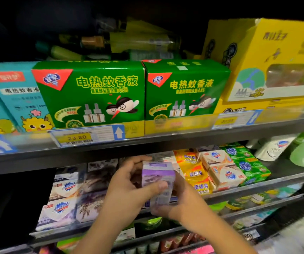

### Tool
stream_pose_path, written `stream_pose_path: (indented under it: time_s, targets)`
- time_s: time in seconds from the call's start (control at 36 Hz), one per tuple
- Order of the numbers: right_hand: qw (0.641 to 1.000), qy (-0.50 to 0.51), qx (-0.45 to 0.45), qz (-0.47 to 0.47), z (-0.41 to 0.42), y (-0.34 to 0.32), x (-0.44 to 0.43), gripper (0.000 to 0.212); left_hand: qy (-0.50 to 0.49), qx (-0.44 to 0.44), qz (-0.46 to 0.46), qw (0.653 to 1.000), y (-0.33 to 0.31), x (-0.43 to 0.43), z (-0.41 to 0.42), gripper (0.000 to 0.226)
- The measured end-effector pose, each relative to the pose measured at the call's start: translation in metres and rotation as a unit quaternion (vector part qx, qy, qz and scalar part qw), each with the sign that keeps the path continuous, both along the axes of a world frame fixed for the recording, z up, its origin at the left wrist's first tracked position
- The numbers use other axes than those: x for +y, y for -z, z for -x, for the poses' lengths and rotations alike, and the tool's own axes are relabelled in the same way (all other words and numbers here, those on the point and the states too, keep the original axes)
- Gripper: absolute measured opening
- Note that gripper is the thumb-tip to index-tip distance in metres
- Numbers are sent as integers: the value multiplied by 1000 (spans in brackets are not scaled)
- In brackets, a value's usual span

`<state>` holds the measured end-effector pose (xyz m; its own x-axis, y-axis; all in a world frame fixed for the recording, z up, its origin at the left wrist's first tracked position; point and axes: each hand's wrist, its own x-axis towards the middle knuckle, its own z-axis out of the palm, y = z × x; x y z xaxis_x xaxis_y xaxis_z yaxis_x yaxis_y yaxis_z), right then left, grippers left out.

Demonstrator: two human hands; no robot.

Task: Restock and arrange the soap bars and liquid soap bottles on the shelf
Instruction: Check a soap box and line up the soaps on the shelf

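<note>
While the left hand (127, 182) and right hand (178, 206) clasp the purple soap box (157, 177), I'd slide it squarely beside the yellow soap bars (193, 174), label outward.

One wide-angle camera sits on the person's head. It faces the shelf (166, 143) straight on, tilted a little downward, from very near. The green boxes (92, 92) fill the upper middle; the left hand (127, 184) and right hand (182, 200), gripping a purple soap box (158, 178), rise from the bottom edge. Shelf lines bend at the sides.
</note>
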<state>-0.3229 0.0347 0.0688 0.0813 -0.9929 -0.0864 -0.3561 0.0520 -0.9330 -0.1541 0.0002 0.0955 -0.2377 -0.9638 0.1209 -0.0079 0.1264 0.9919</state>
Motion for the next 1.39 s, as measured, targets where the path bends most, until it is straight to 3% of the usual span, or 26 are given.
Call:
stream_pose_path:
  time_s: [0.17, 0.33, 0.47, 0.58, 0.69, 0.81, 0.89, 0.94, 1.0, 1.11, 1.28, 1.33, 1.39]
  targets:
    - [997, 6, -69, -42, 12, 0, 2, 67, 35, -52, 29, 998, -5, 4, 6, 59]
    - [987, 37, -153, 31, 44, -9, 0, 61, 1, -4, 0, 1000, 5, -1, -11, 62]
    - [966, 28, -239, 94, 42, -18, -9, 63, 46, 19, -80, 996, 19, 5, -17, 77]
    - [968, 41, -231, 91, 26, -18, -12, 54, 36, 38, -130, 990, 24, 8, -21, 70]
    - [976, 62, -207, 30, 13, -17, -13, 48, 24, 67, -179, 981, 19, 8, -29, 62]
    - [991, 65, -100, -61, 2, -12, -11, 46, 9, 30, -258, 966, 17, 6, -43, 40]
    - [988, 43, -51, -139, -8, -4, -9, 43, 3, -1, -327, 945, 26, 4, -51, 38]
    - [985, 29, -28, -166, -14, 0, -8, 53, 2, -13, -339, 941, 28, 4, -55, 37]
    - [984, 27, -20, -172, -16, 4, -8, 64, -5, -22, -311, 950, 28, 3, -59, 35]
    - [980, 44, -68, -182, -18, 0, -9, 59, 42, -78, -186, 979, 17, -1, -67, 24]
    - [961, 36, -175, -210, -13, -13, -13, 94, 62, -41, -69, 995, 3, -9, -69, 46]
    - [950, 50, -247, -182, -13, -17, -12, 89, 68, -30, -44, 996, 5, -11, -68, 51]
    - [943, 83, -287, -145, -11, -20, -10, 71, 80, -33, -19, 996, 7, -13, -64, 54]
